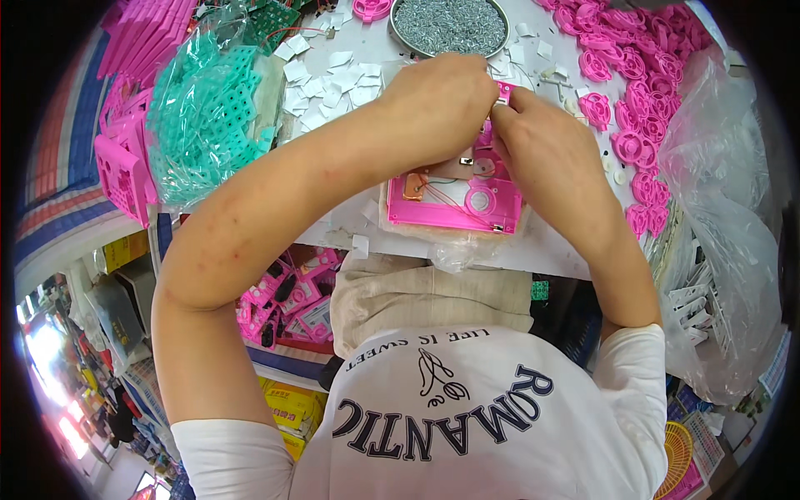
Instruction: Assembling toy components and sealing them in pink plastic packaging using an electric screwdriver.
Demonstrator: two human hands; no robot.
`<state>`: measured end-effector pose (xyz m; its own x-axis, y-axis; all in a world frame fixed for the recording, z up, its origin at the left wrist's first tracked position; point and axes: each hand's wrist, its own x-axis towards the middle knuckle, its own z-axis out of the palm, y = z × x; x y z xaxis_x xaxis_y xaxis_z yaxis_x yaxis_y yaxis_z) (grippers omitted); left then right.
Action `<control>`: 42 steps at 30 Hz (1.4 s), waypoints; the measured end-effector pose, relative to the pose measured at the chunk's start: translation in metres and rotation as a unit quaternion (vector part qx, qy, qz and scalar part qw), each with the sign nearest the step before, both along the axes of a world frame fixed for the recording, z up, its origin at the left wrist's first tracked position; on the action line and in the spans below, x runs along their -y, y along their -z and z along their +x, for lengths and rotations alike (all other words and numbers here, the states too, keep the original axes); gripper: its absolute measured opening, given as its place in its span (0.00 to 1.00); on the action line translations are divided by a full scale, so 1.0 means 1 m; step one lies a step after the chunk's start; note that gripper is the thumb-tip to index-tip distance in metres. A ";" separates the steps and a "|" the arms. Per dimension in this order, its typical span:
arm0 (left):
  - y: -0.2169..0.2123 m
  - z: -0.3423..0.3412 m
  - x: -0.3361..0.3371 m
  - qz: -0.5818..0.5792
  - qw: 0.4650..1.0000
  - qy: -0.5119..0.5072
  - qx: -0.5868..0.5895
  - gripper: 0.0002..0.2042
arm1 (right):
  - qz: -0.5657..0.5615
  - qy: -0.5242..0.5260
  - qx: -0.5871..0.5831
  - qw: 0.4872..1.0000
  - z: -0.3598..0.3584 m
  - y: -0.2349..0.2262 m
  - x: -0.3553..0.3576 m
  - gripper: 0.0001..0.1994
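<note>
Pinching a tiny silvery metal part point(501, 99) at twelve o'clock of the light, stiff pink plastic housing point(454, 204), left hand point(437, 104) and right hand point(542, 146) grip narrowly; its thin wires look fragile, so edges suit holding.

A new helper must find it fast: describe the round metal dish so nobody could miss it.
Start at the white worktable and look to its far edge, just beyond the person's left hand and right hand. The round metal dish sits there, heaped with small silvery parts, the only grey thing among pink plastic pieces.
</note>
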<state>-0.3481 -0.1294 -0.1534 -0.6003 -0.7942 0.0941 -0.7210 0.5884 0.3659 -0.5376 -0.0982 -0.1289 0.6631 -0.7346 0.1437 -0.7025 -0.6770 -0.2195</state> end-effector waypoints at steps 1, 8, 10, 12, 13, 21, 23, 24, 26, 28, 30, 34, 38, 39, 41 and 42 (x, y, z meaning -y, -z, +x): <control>0.001 0.000 0.001 -0.006 1.000 -0.012 -0.024 0.07 | -0.010 -0.024 -0.020 0.999 -0.003 -0.001 0.005 0.03; -0.013 0.012 0.002 0.108 0.992 -0.012 -0.061 0.08 | 0.136 0.025 0.122 0.983 -0.005 -0.002 0.009 0.05; -0.011 0.012 0.002 0.096 0.993 -0.009 -0.066 0.08 | 0.070 0.031 0.161 0.984 -0.004 0.016 0.004 0.06; -0.009 0.011 0.001 0.102 0.991 -0.024 -0.082 0.08 | 0.004 0.023 0.181 0.983 -0.001 0.026 0.003 0.06; -0.009 0.010 0.001 0.106 0.990 -0.031 -0.090 0.08 | -0.030 0.013 0.181 0.983 0.002 0.029 0.002 0.07; -0.008 0.011 0.000 0.103 0.991 -0.048 -0.071 0.08 | -0.047 0.024 0.156 0.986 0.001 0.030 0.006 0.06; -0.009 0.011 0.000 0.103 0.991 -0.044 -0.071 0.08 | -0.029 0.034 0.169 0.985 0.000 0.034 0.007 0.06; -0.008 0.012 0.000 0.100 0.992 -0.040 -0.070 0.08 | -0.023 0.035 0.173 0.984 -0.001 0.036 0.006 0.06; -0.008 0.011 0.001 0.101 0.992 -0.035 -0.063 0.08 | -0.010 0.036 0.182 0.983 -0.002 0.038 0.006 0.06; -0.009 0.010 0.002 0.108 0.992 -0.034 -0.050 0.08 | -0.016 0.003 0.176 0.984 -0.001 0.035 0.010 0.06; -0.006 0.011 0.001 0.097 0.992 -0.040 -0.075 0.08 | -0.011 -0.042 0.145 0.989 -0.006 0.026 0.013 0.07; -0.008 0.011 0.005 0.081 0.995 -0.020 -0.046 0.07 | -0.018 -0.104 0.080 0.991 -0.016 0.013 0.001 0.10; -0.010 0.007 0.012 0.053 0.997 0.023 0.042 0.07 | 0.019 -0.095 0.096 0.991 -0.020 0.013 -0.002 0.13; -0.008 0.006 0.012 0.041 0.998 0.027 0.037 0.07 | 0.038 -0.089 0.111 0.989 -0.021 0.015 -0.002 0.13; -0.006 0.006 0.012 0.031 0.999 0.029 0.032 0.07 | -0.005 -0.060 0.089 0.994 -0.015 0.021 -0.010 0.16; -0.006 0.006 0.012 0.033 0.999 0.026 0.031 0.07 | -0.024 -0.045 0.078 0.996 -0.011 0.024 -0.015 0.17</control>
<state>-0.3423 -0.1416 -0.1478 -0.6441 -0.7650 0.0045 -0.7123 0.6018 0.3612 -0.5487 -0.0836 -0.1531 0.6925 -0.6628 0.2848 -0.5981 -0.7483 -0.2870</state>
